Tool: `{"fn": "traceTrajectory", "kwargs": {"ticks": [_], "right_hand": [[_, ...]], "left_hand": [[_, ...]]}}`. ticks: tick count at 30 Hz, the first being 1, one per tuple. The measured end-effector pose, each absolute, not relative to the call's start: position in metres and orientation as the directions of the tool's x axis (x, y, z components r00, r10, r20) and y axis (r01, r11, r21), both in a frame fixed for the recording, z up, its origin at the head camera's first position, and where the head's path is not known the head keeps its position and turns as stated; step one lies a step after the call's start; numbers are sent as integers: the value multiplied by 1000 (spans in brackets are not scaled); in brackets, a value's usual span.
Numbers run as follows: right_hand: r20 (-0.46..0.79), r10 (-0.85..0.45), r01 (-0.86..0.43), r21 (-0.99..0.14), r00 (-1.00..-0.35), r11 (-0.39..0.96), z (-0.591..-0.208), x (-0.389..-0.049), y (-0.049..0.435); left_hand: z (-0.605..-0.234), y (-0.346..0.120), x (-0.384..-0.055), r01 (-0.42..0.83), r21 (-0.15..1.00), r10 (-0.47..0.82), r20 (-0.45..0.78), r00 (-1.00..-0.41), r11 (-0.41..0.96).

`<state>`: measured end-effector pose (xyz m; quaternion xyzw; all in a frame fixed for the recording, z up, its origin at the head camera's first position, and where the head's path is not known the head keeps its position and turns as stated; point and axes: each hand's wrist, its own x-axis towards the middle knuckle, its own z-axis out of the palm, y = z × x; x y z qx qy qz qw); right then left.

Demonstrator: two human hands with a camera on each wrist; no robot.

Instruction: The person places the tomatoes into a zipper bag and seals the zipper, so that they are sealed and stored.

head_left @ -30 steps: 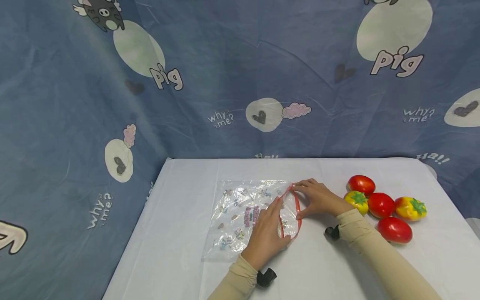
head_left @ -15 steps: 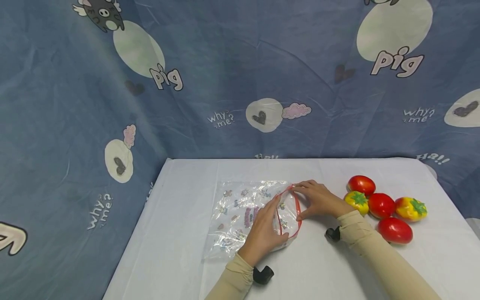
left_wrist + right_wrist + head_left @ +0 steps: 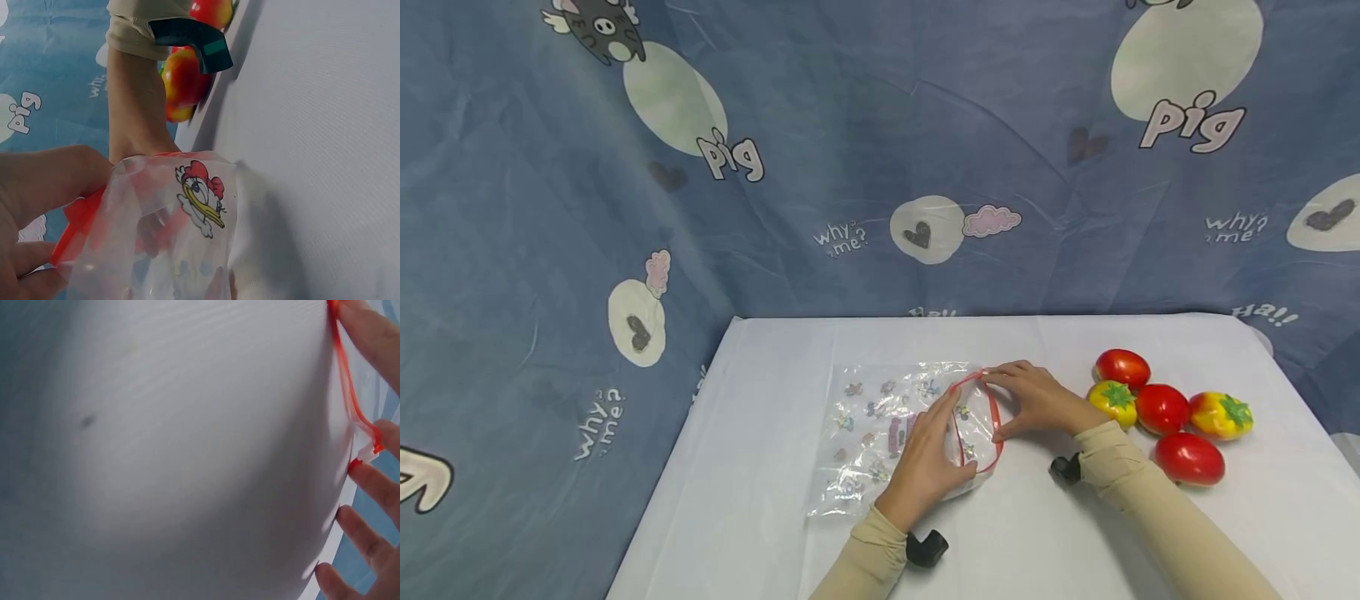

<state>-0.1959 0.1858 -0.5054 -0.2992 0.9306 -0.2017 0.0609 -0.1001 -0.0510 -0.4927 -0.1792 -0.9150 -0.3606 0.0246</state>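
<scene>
Two hands work at one clear plastic bag (image 3: 865,454), which lies flat on the white table (image 3: 730,450), left of the fruit, its mouth turned to the right. One red strip (image 3: 995,408) edges the mouth, and the two sides of that edge stand apart. The left hand (image 3: 925,471) holds the left side of the mouth between thumb and fingers. The right hand (image 3: 1037,404) has its thumb and a fingertip on the red edge at the right and far corner, its other fingers spread in the right wrist view. One small white clip (image 3: 367,454) sits on the red edge there.

Five fruits are grouped on the right of the table: three red ones, a far red fruit (image 3: 1122,368), a middle red fruit (image 3: 1162,409) and a near red fruit (image 3: 1190,459); and two with green leafy tops, a yellow fruit (image 3: 1114,403) on the left and a red-and-yellow fruit (image 3: 1222,417) on the right. Each wrist carries one black mount (image 3: 927,548).

The bag bears many small cartoon prints, one a duck (image 3: 203,197) with a red bow; its pink lettering is too small to read. On the blue cloth (image 3: 820,150) behind, "pig" reads twice, "why? me?" three times and "Ha!!" twice, one cut off by the table edge.
</scene>
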Motion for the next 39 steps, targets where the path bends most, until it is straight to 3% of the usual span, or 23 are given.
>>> {"fn": "traceTrajectory", "kwargs": {"ticks": [15,22,31,39], "right_hand": [[-6,-548,-492,-434,-837,755,-504,-188,184],[118,-491,-487,-452,-863,747,-504,-174,193],[349,-291,-425,-413,-891,805,-498,-149,219],[446,-108,-320,-434,-888,842,-488,-126,242]], "left_hand": [[-492,-53,-99,322,658,320,127,-939,681],[-492,-54,-98,325,665,332,122,-936,672],[-493,-54,-97,339,664,331,144,-933,667],[-493,-53,-97,331,663,320,143,-937,672]]}}
